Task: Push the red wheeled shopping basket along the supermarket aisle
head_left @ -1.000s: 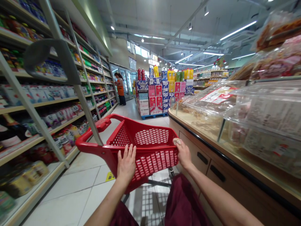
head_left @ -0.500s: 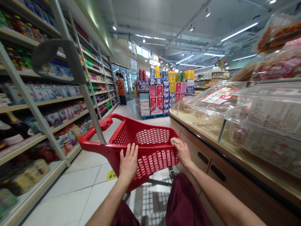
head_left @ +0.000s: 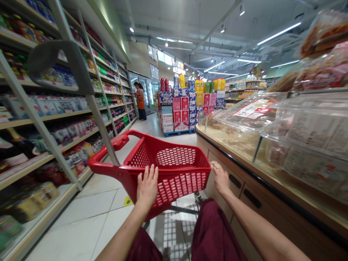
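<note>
A red plastic shopping cart (head_left: 185, 183) stands crosswise in front of me, with no goods showing in its basket. My left hand (head_left: 148, 185) lies with fingers spread against the cart's near side, just below the rim. My right hand (head_left: 221, 179) is closed on a small crumpled off-white wad (head_left: 214, 165); whether it is cloth or paper I cannot tell. That hand is just beyond the cart's right end, in front of the wooden counter (head_left: 225, 159). A grey plastic loop (head_left: 61, 67) on a metal post rises above the cart's left side.
Drink shelves (head_left: 78, 112) line the left side. Clear-wrapped food packs (head_left: 252, 112) sit on the counter at right. Straight ahead, stacked drink boxes (head_left: 181, 114) rest on a blue pallet (head_left: 178, 133). A person in an orange vest (head_left: 140, 102) stands farther back, near glass-door coolers.
My right hand has moved right with the wad, off the cart's end rim. My left hand stays on the cart's side. The view has shifted slightly.
</note>
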Tool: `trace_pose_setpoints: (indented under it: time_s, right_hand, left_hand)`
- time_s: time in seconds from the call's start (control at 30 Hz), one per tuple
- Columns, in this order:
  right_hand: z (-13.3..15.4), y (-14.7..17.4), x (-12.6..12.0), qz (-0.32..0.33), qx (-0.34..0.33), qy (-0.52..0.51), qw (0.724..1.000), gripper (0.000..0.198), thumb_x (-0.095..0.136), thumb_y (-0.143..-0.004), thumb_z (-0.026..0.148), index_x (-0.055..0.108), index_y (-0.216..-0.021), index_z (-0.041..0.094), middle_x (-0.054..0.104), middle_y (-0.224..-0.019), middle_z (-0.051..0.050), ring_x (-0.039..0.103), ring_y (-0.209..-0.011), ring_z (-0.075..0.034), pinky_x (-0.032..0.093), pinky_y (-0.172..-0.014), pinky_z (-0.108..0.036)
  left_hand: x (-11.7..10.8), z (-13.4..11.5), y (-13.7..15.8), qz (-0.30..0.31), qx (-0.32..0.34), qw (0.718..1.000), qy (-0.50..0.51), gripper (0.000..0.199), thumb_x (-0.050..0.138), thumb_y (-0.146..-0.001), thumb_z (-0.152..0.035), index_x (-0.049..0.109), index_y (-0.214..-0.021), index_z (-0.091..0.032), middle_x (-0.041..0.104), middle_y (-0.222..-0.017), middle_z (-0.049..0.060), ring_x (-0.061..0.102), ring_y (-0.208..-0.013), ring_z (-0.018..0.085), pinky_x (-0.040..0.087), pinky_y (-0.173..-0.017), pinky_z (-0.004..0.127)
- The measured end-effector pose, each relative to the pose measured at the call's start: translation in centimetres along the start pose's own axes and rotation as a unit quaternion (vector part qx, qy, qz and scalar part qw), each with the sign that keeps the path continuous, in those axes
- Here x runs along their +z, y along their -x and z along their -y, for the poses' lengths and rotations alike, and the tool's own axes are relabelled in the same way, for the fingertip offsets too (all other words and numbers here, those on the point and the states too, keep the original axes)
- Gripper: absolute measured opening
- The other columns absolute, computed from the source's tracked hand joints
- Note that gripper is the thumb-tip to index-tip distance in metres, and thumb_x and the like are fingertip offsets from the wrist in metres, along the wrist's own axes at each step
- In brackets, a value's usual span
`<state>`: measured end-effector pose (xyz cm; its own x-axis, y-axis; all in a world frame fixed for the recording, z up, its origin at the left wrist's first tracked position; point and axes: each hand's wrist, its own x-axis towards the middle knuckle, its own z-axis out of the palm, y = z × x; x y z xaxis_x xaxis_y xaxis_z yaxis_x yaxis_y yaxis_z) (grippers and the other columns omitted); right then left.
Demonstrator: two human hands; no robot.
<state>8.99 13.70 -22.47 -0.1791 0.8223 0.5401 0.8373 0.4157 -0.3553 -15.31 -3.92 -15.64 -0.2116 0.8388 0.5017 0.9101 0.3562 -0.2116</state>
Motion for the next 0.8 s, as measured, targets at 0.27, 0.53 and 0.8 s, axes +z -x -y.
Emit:
trace_pose_setpoints:
  time_s: [0.27,0.53,0.8]
  right_hand:
    - [-0.3,-0.4,2.5,-0.071,0.086,-0.115,0.987,0.046,0.029,-0.077,0.011,0.054,-0.116,0.016,0.05,-0.123,-0.007,0.042,-0.116,-0.018,0.035,-0.095,-0.033]
    - [13.8,0.0,2.0,-0.023,-0.239,-0.233,0.942,0.05,0.032,-0.074,0.0,0.056,-0.11,0.024,0.052,-0.122,-0.002,0.041,-0.117,-0.015,0.032,-0.098,-0.038]
    - [11.9,-1.3,2.2,-0.03,-0.135,-0.195,0.971,0.055,0.03,-0.067,-0.005,0.06,-0.105,0.02,0.052,-0.121,-0.007,0.043,-0.116,-0.02,0.032,-0.097,-0.046]
  left_hand:
    - [-0.5,-0.4,-0.4,0.043,-0.021,0.999,0.011,0.06,0.036,-0.07,-0.009,0.034,-0.129,-0.014,0.032,-0.138,0.007,0.024,-0.125,0.029,0.024,-0.096,0.045]
    - [-0.9,-1.6,-0.8,0.027,-0.027,0.997,0.067,0.061,0.041,-0.065,-0.01,0.04,-0.126,-0.014,0.038,-0.135,0.008,0.029,-0.123,0.029,0.026,-0.096,0.044]
    - [-4.7,12.0,0.5,-0.172,-0.2,0.963,0.053,0.044,0.047,-0.072,-0.029,0.048,-0.113,-0.012,0.048,-0.124,0.014,0.035,-0.119,0.028,0.025,-0.097,0.047]
